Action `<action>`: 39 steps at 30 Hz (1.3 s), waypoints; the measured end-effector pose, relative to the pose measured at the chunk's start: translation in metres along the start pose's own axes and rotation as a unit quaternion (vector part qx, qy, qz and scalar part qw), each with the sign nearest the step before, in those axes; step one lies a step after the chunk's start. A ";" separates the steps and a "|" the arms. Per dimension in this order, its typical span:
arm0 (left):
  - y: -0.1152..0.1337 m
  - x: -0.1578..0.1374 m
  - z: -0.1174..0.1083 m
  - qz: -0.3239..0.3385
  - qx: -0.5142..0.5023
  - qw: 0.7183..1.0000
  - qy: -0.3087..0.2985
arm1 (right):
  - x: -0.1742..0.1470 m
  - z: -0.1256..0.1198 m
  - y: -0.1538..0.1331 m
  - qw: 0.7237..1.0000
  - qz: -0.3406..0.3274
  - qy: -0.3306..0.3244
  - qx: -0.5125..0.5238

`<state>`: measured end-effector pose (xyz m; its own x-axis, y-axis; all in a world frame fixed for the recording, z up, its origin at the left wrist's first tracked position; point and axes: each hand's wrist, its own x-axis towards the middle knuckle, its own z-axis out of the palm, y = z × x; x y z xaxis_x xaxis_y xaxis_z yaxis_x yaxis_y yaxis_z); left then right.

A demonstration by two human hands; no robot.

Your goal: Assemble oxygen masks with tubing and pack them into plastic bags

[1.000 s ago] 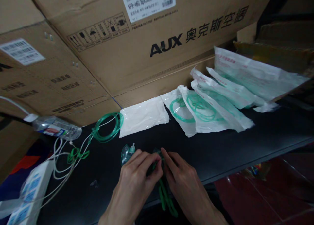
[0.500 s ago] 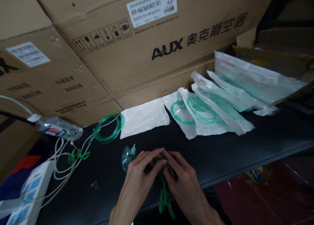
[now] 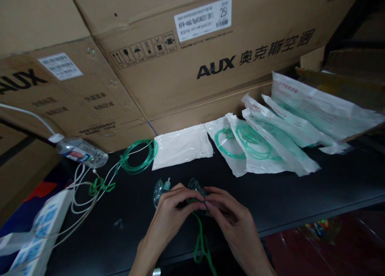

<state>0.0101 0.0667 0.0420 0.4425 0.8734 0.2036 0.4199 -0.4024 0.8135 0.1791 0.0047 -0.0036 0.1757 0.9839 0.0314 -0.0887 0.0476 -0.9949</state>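
Note:
My left hand (image 3: pixel 171 220) and my right hand (image 3: pixel 233 224) meet fingertip to fingertip over the near edge of the black table (image 3: pixel 300 195). Both pinch a clear mask piece (image 3: pixel 197 186) with a green elastic strap (image 3: pixel 202 244) that hangs down over the table edge between my wrists. A second clear mask (image 3: pixel 161 187) with a small green port lies just left of my left fingers. A coil of green tubing (image 3: pixel 140 160) rests farther back on the left.
Large AUX cardboard boxes (image 3: pixel 180 67) stand behind the table. An empty white bag (image 3: pixel 182 146) and several sealed bags of green tubing (image 3: pixel 255 147) lie along them. A water bottle (image 3: pixel 81 152), white cables (image 3: pixel 81 195) and a power strip (image 3: pixel 33 236) sit at the left.
Both hands have stayed together on the mask piece, working it with the fingertips. The green strap now hangs straighter. The camera has shifted slightly, moving everything a little right and down.

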 end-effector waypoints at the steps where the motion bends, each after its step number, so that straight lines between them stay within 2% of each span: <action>1: 0.000 0.000 0.000 0.005 -0.001 1.000 0.000 | 0.001 0.000 0.001 1.000 0.004 -0.003 0.007; 7: -0.003 -0.006 0.000 -0.003 -0.010 1.000 -0.003 | 0.003 -0.001 0.000 0.999 0.017 -0.029 0.002; 11: 0.002 -0.008 0.001 -0.026 0.004 1.000 -0.010 | 0.003 -0.001 -0.002 0.998 -0.019 -0.039 -0.041; 19: 0.013 -0.004 0.006 -0.051 0.070 0.996 -0.036 | -0.001 -0.003 0.001 0.988 -0.090 -0.017 -0.128; 27: 0.014 -0.008 0.003 -0.050 0.094 0.994 0.005 | -0.001 -0.013 -0.004 0.971 -0.143 0.037 -0.190; 33: 0.015 -0.013 -0.004 -0.064 0.077 0.995 0.018 | -0.002 -0.027 -0.001 0.989 -0.051 0.060 -0.128; 39: 0.010 -0.003 0.008 -0.095 0.028 0.995 0.015 | -0.004 -0.017 -0.001 0.999 0.037 0.010 -0.030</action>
<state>0.0193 0.0576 0.0453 0.3271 0.9426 0.0667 0.5374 -0.2436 0.8073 0.1956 -0.0024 -0.0042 0.1897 0.9809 -0.0434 -0.0425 -0.0359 -0.9984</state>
